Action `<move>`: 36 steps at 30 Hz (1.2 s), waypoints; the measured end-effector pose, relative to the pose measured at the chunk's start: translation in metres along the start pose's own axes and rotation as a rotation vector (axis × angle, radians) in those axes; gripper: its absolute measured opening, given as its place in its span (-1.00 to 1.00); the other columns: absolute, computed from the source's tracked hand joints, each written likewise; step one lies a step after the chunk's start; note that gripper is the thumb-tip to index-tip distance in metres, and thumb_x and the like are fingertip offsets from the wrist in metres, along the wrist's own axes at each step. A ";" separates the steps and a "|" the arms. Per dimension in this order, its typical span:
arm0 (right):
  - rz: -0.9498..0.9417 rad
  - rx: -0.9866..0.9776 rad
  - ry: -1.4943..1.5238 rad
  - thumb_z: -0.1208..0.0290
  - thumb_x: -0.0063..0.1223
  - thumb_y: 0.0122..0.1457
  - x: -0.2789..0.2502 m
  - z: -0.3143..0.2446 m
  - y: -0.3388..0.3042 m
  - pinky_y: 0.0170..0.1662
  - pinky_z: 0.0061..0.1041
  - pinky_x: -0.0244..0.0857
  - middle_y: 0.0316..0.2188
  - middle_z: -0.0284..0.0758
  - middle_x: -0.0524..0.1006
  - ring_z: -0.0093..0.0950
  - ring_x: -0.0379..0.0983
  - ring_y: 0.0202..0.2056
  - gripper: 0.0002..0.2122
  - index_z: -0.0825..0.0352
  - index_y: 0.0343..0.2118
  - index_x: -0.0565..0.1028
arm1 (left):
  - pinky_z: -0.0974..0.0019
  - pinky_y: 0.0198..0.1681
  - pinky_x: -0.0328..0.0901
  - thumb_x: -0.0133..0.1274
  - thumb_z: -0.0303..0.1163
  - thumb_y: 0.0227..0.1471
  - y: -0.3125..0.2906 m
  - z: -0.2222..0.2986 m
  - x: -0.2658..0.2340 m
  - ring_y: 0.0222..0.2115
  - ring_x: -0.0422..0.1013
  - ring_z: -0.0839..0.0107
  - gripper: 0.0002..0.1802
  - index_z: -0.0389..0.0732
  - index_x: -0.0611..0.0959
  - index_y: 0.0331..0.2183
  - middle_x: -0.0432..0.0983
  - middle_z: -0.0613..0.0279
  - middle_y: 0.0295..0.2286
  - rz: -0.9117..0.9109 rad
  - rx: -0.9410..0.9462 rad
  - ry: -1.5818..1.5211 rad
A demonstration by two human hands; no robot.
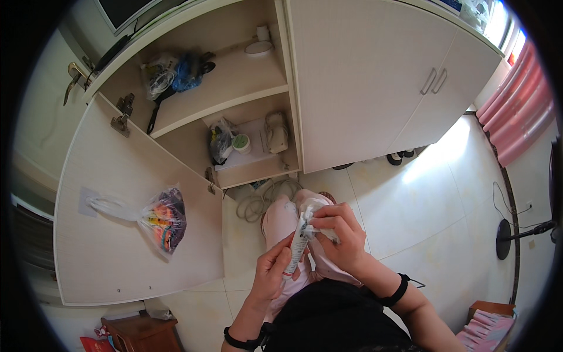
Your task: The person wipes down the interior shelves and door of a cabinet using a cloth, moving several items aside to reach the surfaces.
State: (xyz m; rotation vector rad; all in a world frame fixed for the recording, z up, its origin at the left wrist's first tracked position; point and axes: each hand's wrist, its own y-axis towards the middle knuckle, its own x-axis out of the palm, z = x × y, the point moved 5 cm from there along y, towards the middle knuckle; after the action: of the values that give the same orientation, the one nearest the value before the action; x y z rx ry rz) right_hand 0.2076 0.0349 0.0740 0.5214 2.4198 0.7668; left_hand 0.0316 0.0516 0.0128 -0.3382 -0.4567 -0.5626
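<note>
My left hand (274,264) is wrapped round a long white tube (299,242) with dark print, held tilted above my lap. The fingers of my right hand (343,237) are bent and pinched at the tube's upper end. They grip a crumpled white wrapping (319,205), thin plastic or tissue; I cannot tell which. It covers the top of the tube, so that end is hidden. Pink trouser legs (282,220) lie beneath both hands.
An open cabinet door (135,234) stands left, with a clear bag of colourful things (164,222) hanging on it. Shelves (229,94) hold bags, a pan handle and a white tub (241,143). A coiled hose (252,208) lies on the floor. A black stand (504,239) is right.
</note>
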 end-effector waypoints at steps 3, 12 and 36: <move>-0.115 0.042 -0.001 0.69 0.20 -0.17 0.004 0.017 -0.013 -0.17 -0.37 0.36 -0.27 -0.28 0.50 -0.23 0.46 -0.23 -0.69 0.32 -0.29 0.52 | 0.47 -0.49 0.30 -0.18 -0.29 0.30 -0.001 0.006 -0.006 -0.36 0.38 0.51 -0.53 -0.32 0.36 0.15 0.50 0.10 -0.19 -0.042 0.076 -0.123; -0.299 -0.347 -0.020 0.67 0.13 -0.17 0.017 -0.034 -0.017 -0.17 -0.41 0.35 -0.16 -0.21 0.51 -0.30 0.43 -0.21 -0.65 0.35 -0.21 0.55 | 0.47 -0.36 0.38 0.24 -0.70 -0.17 -0.001 0.014 0.004 -0.32 0.48 0.49 -0.22 -0.24 0.39 0.15 0.56 0.20 -0.23 0.349 0.373 0.757; -0.389 0.289 0.316 0.63 0.06 -0.08 -0.004 -0.005 -0.008 0.09 -0.36 0.20 -0.11 -0.24 0.47 -0.32 0.41 -0.04 -0.63 0.30 -0.12 0.49 | 0.36 -0.36 0.44 0.35 -0.46 -0.24 0.000 0.021 0.026 -0.36 0.55 0.28 -0.07 -0.30 0.25 0.17 0.59 0.18 -0.26 0.155 0.541 1.266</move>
State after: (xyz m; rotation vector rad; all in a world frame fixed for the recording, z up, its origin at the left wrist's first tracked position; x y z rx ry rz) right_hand 0.2058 0.0245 0.0737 0.0215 2.8233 0.3530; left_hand 0.0443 0.0494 0.0432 0.5114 0.6416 -0.3836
